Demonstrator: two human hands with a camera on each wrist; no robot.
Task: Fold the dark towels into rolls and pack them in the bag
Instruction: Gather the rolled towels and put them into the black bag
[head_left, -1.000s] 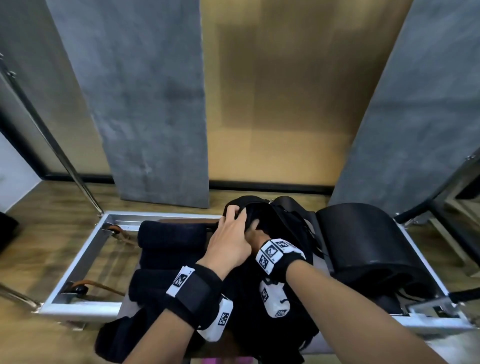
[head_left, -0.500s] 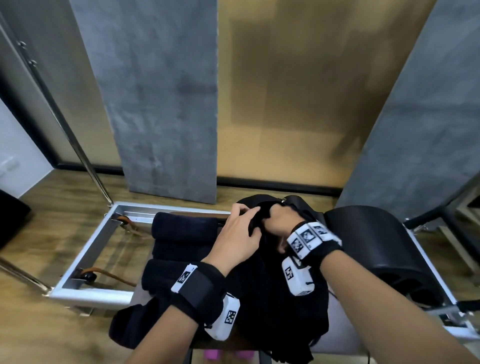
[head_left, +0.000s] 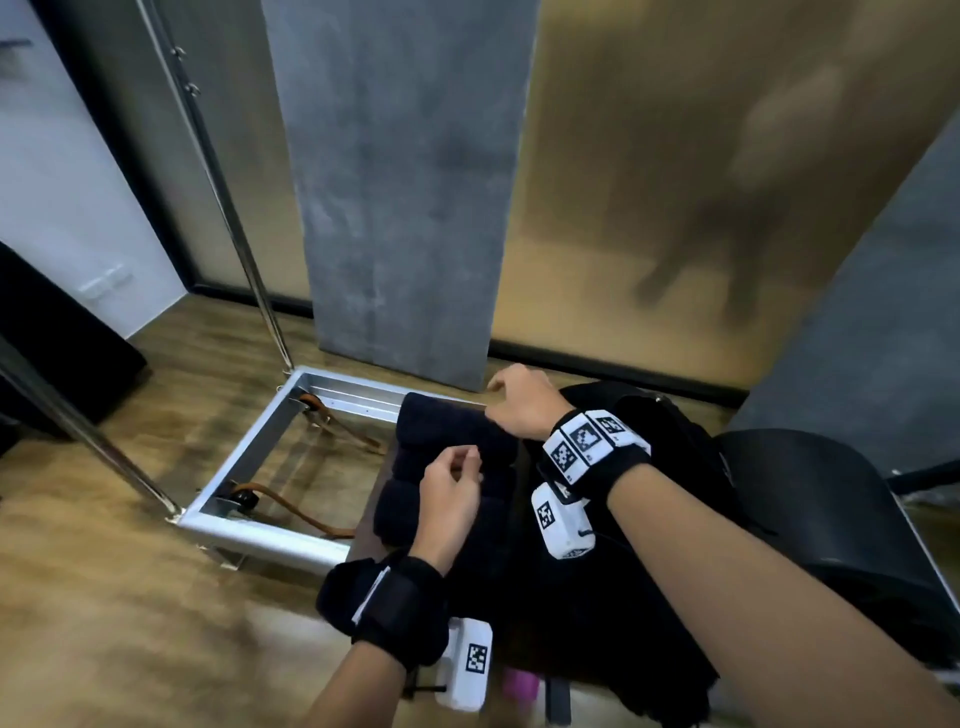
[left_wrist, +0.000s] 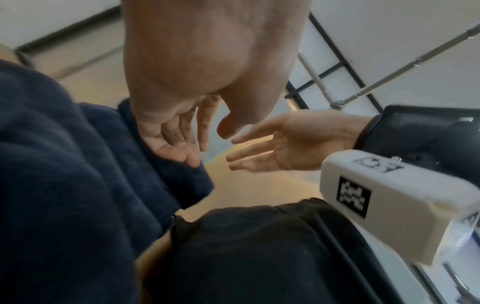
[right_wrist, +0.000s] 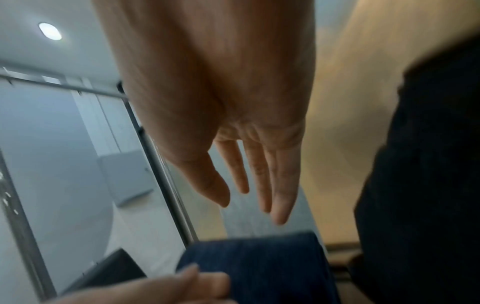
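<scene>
Nearest the head camera, the left hand (head_left: 451, 501) hangs over the stack of rolled dark towels (head_left: 447, 467), its grip loose: fingers lightly bent, thumb close to the index finger, nothing pinched between them. The left wrist view shows these fingers (left_wrist: 179, 142) just beside the edge of a navy towel roll (left_wrist: 78, 164); whether they touch it cannot be told. Farther out, the right hand (head_left: 522, 402) reaches across to the far end of the uppermost roll, grip spread (the right wrist view shows straight, slightly parted fingers (right_wrist: 262, 174) holding nothing), with the roll (right_wrist: 259, 267) lying below the palm and apart from it. The rolls lie side by side on the tabletop (head_left: 371, 540), left of the black bag (head_left: 623, 571), whose dark fabric sits under the right forearm and touches the stack's right side. Right of the bag stands a black curved pad (head_left: 831, 519). Left of the towels, a silver metal frame (head_left: 260, 535) rests on the wooden floor (head_left: 130, 597), with brown straps (head_left: 301, 514) inside it. Beyond rise grey panels (head_left: 405, 182).
</scene>
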